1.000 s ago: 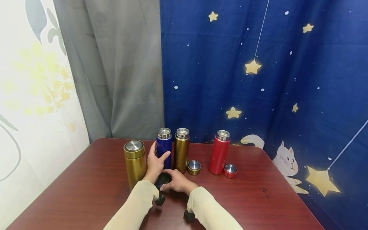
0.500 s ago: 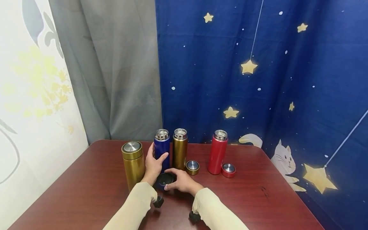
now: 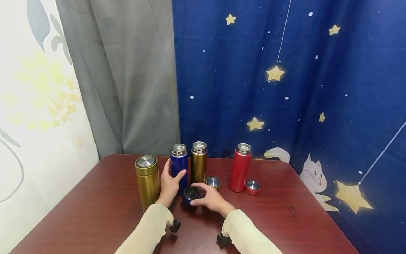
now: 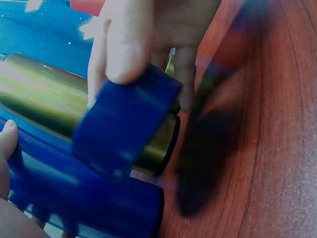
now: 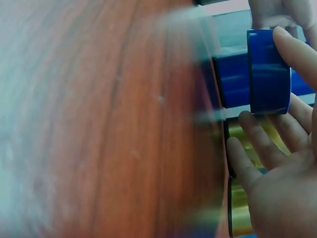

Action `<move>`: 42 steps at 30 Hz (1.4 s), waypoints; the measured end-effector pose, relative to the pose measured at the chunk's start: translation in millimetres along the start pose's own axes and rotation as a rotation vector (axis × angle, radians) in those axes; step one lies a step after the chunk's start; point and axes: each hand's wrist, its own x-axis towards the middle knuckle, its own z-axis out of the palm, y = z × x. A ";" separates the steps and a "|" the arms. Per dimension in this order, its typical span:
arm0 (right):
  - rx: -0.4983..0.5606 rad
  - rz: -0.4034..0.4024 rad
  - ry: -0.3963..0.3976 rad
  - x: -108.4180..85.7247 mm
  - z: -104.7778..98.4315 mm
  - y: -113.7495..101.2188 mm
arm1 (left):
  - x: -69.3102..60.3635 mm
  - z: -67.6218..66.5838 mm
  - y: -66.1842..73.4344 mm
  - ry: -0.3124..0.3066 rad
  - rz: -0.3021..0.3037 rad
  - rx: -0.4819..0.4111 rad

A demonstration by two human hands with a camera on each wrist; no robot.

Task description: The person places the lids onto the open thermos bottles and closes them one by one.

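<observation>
My left hand (image 3: pixel 170 181) grips the side of a blue thermos bottle (image 3: pixel 179 164), which stands upright with its steel mouth uncovered. In my right hand (image 3: pixel 209 198) a blue bottle lid (image 3: pixel 191 194) is pinched between thumb and fingers, its dark hollow inside facing up toward the head camera. That lid sits in front of the blue bottle's lower part; the left wrist view shows the lid (image 4: pixel 126 121) tilted and apart from the bottle (image 4: pixel 89 193). Just right of the blue bottle stands an uncovered gold thermos bottle (image 3: pixel 199 164).
A larger gold thermos (image 3: pixel 148 183) with its lid on stands left of my left hand. A gold lid (image 3: pixel 213 182) lies behind my right hand. Farther right are an uncovered red thermos (image 3: pixel 240 171) and its red lid (image 3: pixel 252 188). Curtains hang behind the table (image 3: pixel 104 201).
My right hand has moved right and slightly up with the blue lid, out from beside the left wrist. My left hand stays on the blue bottle.
</observation>
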 end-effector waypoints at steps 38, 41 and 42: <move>0.527 -0.119 0.303 12.3 -29.4 -58.3 | -15.5 -7.1 4.9 -0.003 0.046 0.130; 0.541 -0.154 0.335 17.5 -29.6 -66.1 | -15.4 -5.8 4.3 0.000 0.050 0.131; 0.549 -0.165 0.347 19.5 -29.6 -68.4 | -15.3 -5.2 3.8 0.001 0.052 0.132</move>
